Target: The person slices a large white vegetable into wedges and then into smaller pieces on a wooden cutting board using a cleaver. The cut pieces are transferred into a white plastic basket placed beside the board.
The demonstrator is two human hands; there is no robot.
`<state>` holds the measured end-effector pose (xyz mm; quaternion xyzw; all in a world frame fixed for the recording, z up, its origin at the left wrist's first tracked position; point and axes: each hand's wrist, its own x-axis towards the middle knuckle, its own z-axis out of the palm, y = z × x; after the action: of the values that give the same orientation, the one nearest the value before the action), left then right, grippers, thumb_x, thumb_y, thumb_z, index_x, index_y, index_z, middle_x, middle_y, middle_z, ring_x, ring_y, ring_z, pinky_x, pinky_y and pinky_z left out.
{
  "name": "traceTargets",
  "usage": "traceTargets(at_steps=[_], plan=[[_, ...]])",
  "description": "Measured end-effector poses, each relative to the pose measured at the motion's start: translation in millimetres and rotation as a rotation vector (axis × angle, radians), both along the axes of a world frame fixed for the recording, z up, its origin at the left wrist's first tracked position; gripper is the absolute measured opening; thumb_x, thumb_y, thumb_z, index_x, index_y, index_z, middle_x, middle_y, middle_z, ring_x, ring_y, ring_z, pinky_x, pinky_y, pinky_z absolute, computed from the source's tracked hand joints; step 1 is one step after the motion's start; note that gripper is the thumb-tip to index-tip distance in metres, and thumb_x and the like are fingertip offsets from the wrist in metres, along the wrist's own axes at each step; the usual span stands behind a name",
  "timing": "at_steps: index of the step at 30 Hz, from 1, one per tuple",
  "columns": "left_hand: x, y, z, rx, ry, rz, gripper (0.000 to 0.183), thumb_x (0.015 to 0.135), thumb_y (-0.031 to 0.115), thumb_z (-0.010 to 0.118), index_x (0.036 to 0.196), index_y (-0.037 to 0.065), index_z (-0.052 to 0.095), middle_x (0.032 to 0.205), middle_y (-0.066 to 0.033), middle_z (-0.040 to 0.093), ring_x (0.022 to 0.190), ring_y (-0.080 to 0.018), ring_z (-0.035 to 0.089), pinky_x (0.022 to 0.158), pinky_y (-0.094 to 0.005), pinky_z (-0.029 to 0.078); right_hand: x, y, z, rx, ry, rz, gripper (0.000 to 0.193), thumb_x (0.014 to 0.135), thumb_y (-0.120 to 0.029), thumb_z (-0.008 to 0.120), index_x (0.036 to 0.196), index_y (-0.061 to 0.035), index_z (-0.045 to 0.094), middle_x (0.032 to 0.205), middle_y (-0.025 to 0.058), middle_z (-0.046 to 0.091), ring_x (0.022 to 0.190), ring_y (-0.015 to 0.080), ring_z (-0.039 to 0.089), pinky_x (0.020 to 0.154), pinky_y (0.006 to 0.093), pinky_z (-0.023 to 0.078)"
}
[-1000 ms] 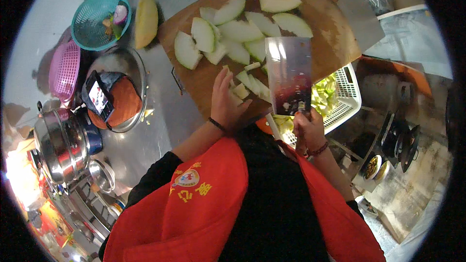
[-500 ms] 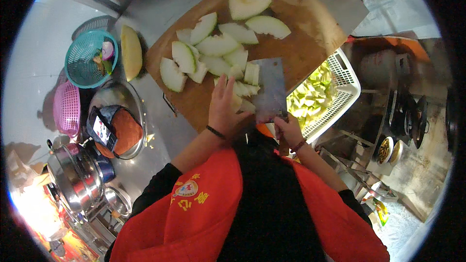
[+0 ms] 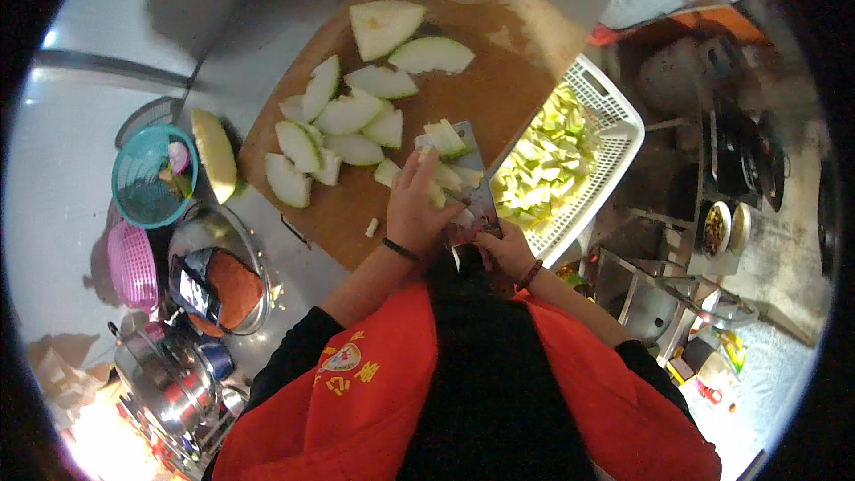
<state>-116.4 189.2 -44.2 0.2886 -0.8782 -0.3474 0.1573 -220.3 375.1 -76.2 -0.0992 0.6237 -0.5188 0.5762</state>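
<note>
My right hand [image 3: 509, 251] is closed round the handle of a cleaver [image 3: 484, 197] near the board's right front edge. The broad blade lies nearly flat, with cut melon pieces [image 3: 445, 138] on top of it. Against these pieces rests my left hand [image 3: 415, 207], fingers stretched out and thumb apart. Larger pale melon slices [image 3: 352, 114] with green rind are spread over the wooden cutting board [image 3: 508, 44], to the left and beyond the blade. One small cut bit [image 3: 372, 228] lies by my left wrist.
A white slotted basket [image 3: 614, 147] full of cut pieces [image 3: 548, 160] adjoins the board's right edge. On the left are a melon wedge [image 3: 214, 156], a teal basket [image 3: 134, 183], a pink basket [image 3: 132, 267] and a metal basin [image 3: 258, 254] with a phone [image 3: 197, 292]. Stacked pots [image 3: 169, 383] stand nearer me.
The cleaver has turned and slid leftward under the cut pieces, which now sit on its blade. My left hand has stayed against them. The whole view has shifted somewhat.
</note>
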Motion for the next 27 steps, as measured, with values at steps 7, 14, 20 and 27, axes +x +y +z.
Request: traceTargets(at_steps=[7, 14, 20, 27], plan=[[-72, 33, -19, -0.010, 0.128, -0.314, 0.085, 0.069, 0.031, 0.083, 0.142, 0.007, 0.046, 0.144, -0.0228, 0.043, 0.127, -0.0420, 0.045, 0.108, -0.0472, 0.036, -23, 52, 19, 0.148, 0.131, -0.305, 0.025, 0.089, -0.021, 0.067, 0.099, 0.0006, 0.060, 0.066, 0.0034, 0.059, 0.051, 0.0125, 0.056, 0.046, 0.0282, 0.046], [-158, 71, -35, -0.122, 0.162, -0.472, 0.073, 0.080, 0.038, 0.073, 0.143, 0.014, 0.046, 0.148, -0.0214, 0.038, 0.132, -0.0407, 0.040, 0.110, -0.0488, 0.032, -66, 82, 16, 0.365, 0.600, -0.443, 0.026, 0.087, -0.021, 0.065, 0.097, 0.0029, 0.060, 0.071, 0.0093, 0.064, 0.057, 0.0185, 0.062, 0.052, 0.0347, 0.049], [-63, 27, -13, -0.176, 0.216, -0.420, 0.064, 0.078, 0.033, 0.074, 0.135, 0.011, 0.054, 0.145, -0.0198, 0.043, 0.130, -0.0402, 0.043, 0.108, -0.0499, 0.035, -94, 91, 14, 0.408, 0.826, -0.384, 0.051, 0.086, -0.015, 0.067, 0.133, 0.0018, 0.055, 0.075, 0.0063, 0.059, 0.062, 0.0130, 0.056, 0.053, 0.0310, 0.048], [31, -39, -12, -0.335, -0.170, -0.156, 0.050, 0.082, 0.011, 0.067, 0.132, 0.011, 0.057, 0.136, -0.0191, 0.051, 0.122, -0.0402, 0.049, 0.105, -0.0490, 0.039, -94, 93, 7, 0.357, 0.727, -0.450, 0.051, 0.085, -0.010, 0.067, 0.133, 0.0010, 0.056, 0.069, -0.0002, 0.053, 0.059, 0.0068, 0.049, 0.052, 0.0246, 0.046]])
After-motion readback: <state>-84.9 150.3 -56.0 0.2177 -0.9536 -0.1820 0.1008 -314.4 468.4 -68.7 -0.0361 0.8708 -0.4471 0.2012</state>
